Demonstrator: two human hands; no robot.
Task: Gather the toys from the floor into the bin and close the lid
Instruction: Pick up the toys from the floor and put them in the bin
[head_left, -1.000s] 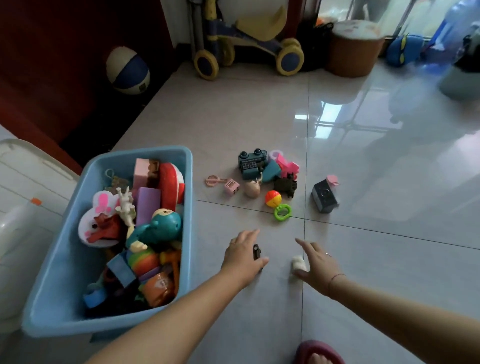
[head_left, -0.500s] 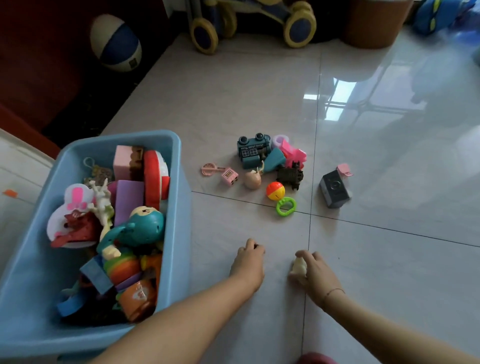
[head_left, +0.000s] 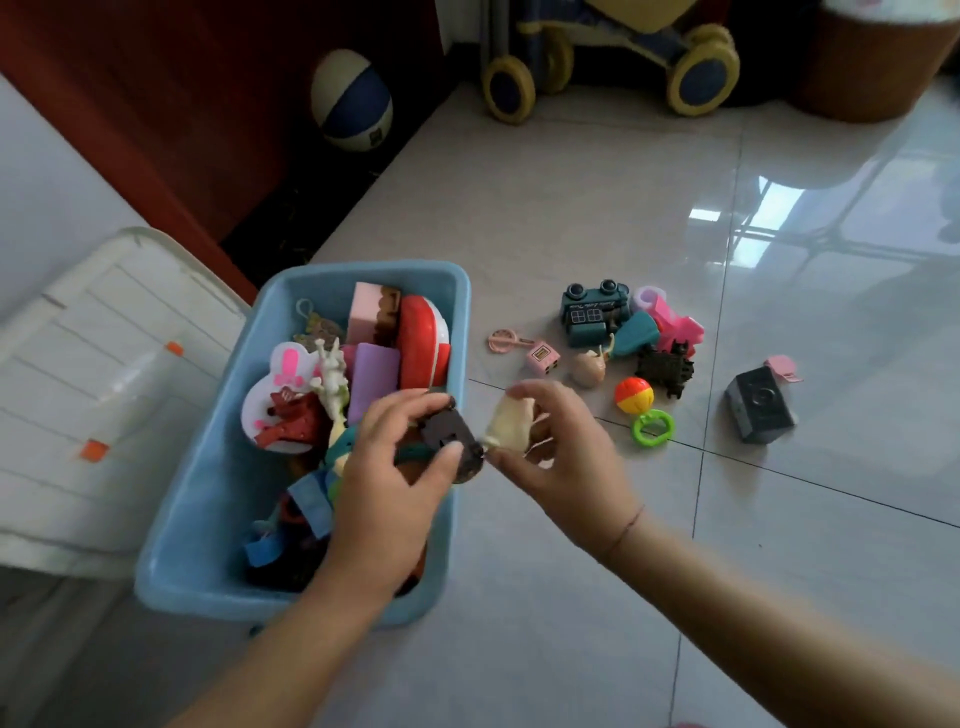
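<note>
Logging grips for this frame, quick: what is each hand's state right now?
Left hand: holds a small black toy above the blue bin.
Right hand: holds a small cream toy, just beside the bin.

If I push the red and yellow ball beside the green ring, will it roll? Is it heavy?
The ball looks round and the floor glossy, so it would probably roll. It seems small plastic, so likely light. The green ring, if attached, might stop it soon.
</note>
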